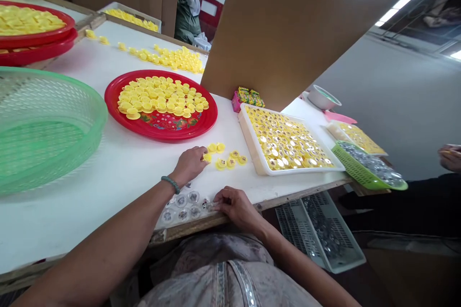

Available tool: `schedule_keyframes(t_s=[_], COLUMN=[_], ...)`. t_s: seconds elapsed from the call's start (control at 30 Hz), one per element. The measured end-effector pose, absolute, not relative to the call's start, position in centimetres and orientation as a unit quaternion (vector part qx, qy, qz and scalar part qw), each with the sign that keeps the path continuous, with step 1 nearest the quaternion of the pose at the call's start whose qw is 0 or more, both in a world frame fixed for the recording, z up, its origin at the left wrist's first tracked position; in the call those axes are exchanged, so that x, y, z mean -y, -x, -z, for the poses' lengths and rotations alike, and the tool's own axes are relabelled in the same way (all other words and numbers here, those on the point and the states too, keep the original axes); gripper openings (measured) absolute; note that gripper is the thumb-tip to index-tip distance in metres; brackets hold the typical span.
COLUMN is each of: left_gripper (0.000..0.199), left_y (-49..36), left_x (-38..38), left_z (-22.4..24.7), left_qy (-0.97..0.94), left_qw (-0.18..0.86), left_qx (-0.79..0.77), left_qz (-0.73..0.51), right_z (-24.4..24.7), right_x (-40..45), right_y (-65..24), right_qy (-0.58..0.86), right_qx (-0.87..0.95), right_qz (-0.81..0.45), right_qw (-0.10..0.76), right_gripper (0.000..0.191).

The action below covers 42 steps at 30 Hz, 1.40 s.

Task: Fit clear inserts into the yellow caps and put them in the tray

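Note:
My left hand (190, 167), with a green beaded bracelet on its wrist, pinches a small yellow plastic cup-shaped piece (207, 158) just above the white tabletop. Several similar yellow pieces (231, 162) stand loosely beside its fingertips. At the table's front edge, the closed fingers of my right hand (236, 205) are on a small clear plastic piece (209, 205), partly hidden by them. Left of it, several clear round plastic pieces (182, 215) with small dark pictures inside lie in rows. Beyond my left hand sits a red round tray (158, 132) of yellow pieces.
A white tray (264, 169) of yellow pieces with shiny tops stands right, near small packets (248, 98). A green basket (54, 172) is at left. A cardboard panel (288, 24) rises behind. Another person's hand (450, 157) shows far right, above a green basket (360, 171).

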State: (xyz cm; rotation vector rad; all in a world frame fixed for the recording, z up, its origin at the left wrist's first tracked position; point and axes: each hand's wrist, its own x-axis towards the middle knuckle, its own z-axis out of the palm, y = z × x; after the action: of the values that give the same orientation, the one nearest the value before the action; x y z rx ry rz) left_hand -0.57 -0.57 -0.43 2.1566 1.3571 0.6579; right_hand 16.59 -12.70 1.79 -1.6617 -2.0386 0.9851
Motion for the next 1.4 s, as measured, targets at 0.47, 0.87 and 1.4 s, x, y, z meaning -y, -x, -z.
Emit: schedule_keyframes(t_s=[0.47,0.87,1.4], left_gripper=[0.022,0.023,0.029], left_y=[0.6,0.9,0.0], left_x=[0.8,0.8,3.3], left_z=[0.3,0.3,-2.7], left_qy=[-0.789,-0.789,-0.412], left_qw=[0.236,0.249,0.79], left_qx=[-0.511,-0.506,-0.356], left_qz=[-0.248,-0.243,-0.282], right_z=[-3.1,-1.2,-3.0], right_x=[10.9,10.6,7.9], right_y=[-15.7,-15.9,-16.9], right_qy=[0.457,0.463,0.504], right_qx=[0.826,0.797,0.719], right_qz=[-0.272,-0.31,-0.161], right_qw=[0.187,0.233,0.451], right_gripper=[0.038,0.019,0.023])
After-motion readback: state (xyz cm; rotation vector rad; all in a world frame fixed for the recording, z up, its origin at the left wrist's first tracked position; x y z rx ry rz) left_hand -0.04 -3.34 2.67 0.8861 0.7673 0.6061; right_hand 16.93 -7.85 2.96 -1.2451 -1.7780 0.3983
